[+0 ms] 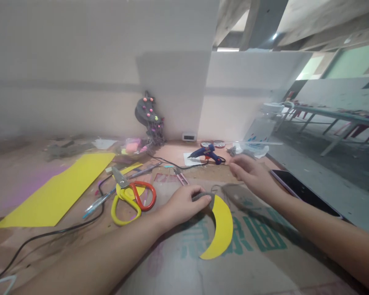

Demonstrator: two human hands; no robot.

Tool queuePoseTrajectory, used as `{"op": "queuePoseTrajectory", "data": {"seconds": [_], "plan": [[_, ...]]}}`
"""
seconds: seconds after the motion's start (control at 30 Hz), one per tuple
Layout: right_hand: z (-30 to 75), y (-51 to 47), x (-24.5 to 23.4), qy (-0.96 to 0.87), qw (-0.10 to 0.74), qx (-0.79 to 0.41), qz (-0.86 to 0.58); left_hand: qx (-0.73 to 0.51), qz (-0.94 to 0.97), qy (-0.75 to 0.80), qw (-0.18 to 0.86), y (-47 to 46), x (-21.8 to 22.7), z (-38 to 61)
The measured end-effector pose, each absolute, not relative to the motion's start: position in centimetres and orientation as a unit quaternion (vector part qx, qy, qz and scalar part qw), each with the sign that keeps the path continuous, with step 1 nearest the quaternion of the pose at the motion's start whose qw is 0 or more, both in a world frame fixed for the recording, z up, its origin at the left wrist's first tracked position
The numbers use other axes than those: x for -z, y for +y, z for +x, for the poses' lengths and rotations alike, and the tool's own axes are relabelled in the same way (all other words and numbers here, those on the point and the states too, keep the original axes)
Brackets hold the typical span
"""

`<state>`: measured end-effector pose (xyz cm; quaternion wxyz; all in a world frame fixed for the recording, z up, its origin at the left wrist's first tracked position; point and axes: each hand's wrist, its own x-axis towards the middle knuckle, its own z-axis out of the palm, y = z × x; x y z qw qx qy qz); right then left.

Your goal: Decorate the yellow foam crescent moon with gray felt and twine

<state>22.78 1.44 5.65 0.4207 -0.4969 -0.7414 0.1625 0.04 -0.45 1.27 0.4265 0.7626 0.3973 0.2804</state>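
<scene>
1. In the head view, the yellow crescent [225, 233] is held by the left hand [186, 207], its grey upper end being pinched between thumb and fingers.
2. The crescent is set just to the right of the left hand's fingertips. Its long axis is pointed roughly back toward the wearer, with the bulge turned right and the free tip brought nearest the body.
3. The right hand [246, 170] is placed farther out and to the right, well apart from the crescent. Its fingers are curled and narrowly spaced; whether anything thin is gripped there cannot be told.
4. The blue glue gun [207, 151] is laid just left of the right hand's fingertips, which are nearer to it than the left hand; its nozzle is directed left.
5. Large green characters [272, 233] are printed on the cardboard [252, 270] beneath and right of the crescent, but cannot be read with certainty. No brand can be made out on the glue gun.
</scene>
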Motion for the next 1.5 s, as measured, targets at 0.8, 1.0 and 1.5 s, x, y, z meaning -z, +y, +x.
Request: {"op": "queuePoseTrajectory", "data": {"seconds": [0.8,1.0,1.5], "plan": [[10.9,8.8,-4.8,-0.887,0.005,-0.030,-0.462,-0.285,0.759,0.403,0.425,-0.6,-1.3,0.1],[17.1,7.2,-6.6,-0.848,0.163,-0.010,-0.503,-0.291,0.742,0.393,0.458,-0.5,-1.2,0.0],[22.0,-0.7,-1.7,-0.756,0.308,-0.323,-0.480,-0.309,0.738,0.423,0.426,-0.7,-1.2,-0.3]]}}
